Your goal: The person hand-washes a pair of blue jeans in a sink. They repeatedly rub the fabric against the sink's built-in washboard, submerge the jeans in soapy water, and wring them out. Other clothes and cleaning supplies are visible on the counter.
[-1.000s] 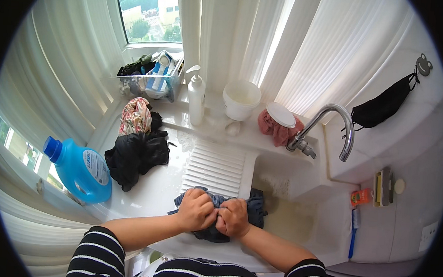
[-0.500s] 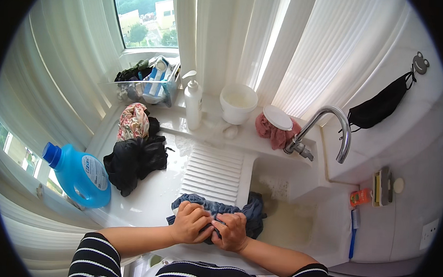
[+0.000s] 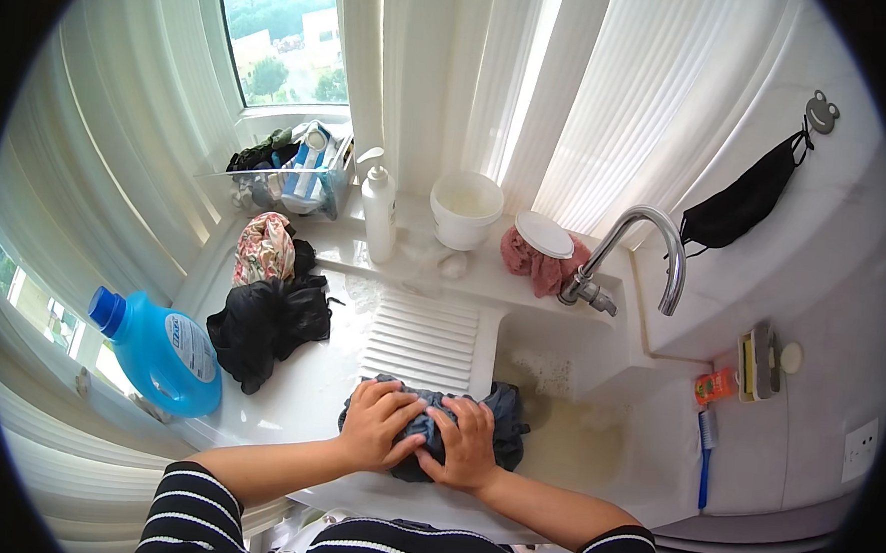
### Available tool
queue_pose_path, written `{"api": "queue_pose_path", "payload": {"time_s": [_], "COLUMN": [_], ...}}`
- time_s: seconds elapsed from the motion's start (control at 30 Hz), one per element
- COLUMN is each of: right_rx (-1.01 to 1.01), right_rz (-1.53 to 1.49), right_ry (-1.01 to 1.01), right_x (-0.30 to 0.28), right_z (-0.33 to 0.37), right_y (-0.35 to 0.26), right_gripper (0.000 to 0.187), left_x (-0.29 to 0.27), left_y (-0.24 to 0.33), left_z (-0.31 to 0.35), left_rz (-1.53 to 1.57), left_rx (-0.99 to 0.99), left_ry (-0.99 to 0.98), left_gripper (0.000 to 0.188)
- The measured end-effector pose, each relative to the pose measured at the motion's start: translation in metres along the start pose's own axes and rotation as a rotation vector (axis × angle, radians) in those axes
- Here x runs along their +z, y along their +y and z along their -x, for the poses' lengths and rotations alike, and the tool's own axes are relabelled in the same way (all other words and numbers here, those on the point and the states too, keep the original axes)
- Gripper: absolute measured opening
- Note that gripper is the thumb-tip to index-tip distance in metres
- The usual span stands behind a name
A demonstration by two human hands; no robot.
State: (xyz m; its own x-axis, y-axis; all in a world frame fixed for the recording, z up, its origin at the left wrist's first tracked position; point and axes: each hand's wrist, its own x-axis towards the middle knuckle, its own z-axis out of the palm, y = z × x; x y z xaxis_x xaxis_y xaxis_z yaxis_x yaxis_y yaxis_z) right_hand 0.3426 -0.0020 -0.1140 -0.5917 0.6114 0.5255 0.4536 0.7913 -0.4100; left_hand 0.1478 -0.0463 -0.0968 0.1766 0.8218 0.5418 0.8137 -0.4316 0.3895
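Observation:
A wet dark-blue garment [image 3: 509, 420] lies bunched across the near end of the ridged washboard [image 3: 420, 337], its right end hanging at the sink's edge. My left hand [image 3: 380, 428] grips the left part of the bundle from above, fingers slightly apart and curved over the cloth. Close beside it, my right hand [image 3: 466, 443] holds the middle in the same way. Both thumbs point inward toward each other. The fabric beneath my palms is hidden. To the right, cloudy water stands in the white sink basin [image 3: 550, 342].
A blue detergent bottle [image 3: 163, 357], black cloth [image 3: 270, 328] and floral cloth [image 3: 264, 249] occupy the left side. Along the back are a clear bin [image 3: 312, 195], pump bottle [image 3: 377, 213], white tub [image 3: 464, 213], pink cloth [image 3: 534, 266] and curved faucet [image 3: 656, 223]. A blue brush [image 3: 705, 460] lies right.
My fingers have loosened from a tight, bunched grip to a wider spread over the garment. The bundle looks more gathered under my hands. The whole view has shifted slightly.

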Motion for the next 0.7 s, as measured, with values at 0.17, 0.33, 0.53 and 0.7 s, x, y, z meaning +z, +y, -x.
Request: {"api": "queue_pose_path", "payload": {"time_s": [0.17, 0.33, 0.53, 0.7], "right_rx": [0.105, 0.266, -0.024, 0.026], "right_rz": [-0.005, 0.048, -0.015, 0.013], "right_ry": [-0.077, -0.118, 0.028, -0.039], "right_x": [0.043, 0.048, 0.002, 0.049], "right_z": [-0.058, -0.088, -0.001, -0.035], "right_y": [0.06, 0.067, 0.003, 0.049], "right_gripper": [0.036, 0.031, 0.057, 0.038], "left_x": [0.044, 0.055, -0.004, 0.034], "left_y": [-0.048, -0.079, 0.004, -0.025], "left_z": [-0.056, -0.091, -0.007, -0.021], "left_rz": [-0.017, -0.234, -0.007, -0.077], "left_rx": [-0.305, -0.258, -0.05, -0.378], "left_ry": [0.042, 0.185, -0.017, -0.005], "left_gripper": [0.026, 0.028, 0.045, 0.025]}}
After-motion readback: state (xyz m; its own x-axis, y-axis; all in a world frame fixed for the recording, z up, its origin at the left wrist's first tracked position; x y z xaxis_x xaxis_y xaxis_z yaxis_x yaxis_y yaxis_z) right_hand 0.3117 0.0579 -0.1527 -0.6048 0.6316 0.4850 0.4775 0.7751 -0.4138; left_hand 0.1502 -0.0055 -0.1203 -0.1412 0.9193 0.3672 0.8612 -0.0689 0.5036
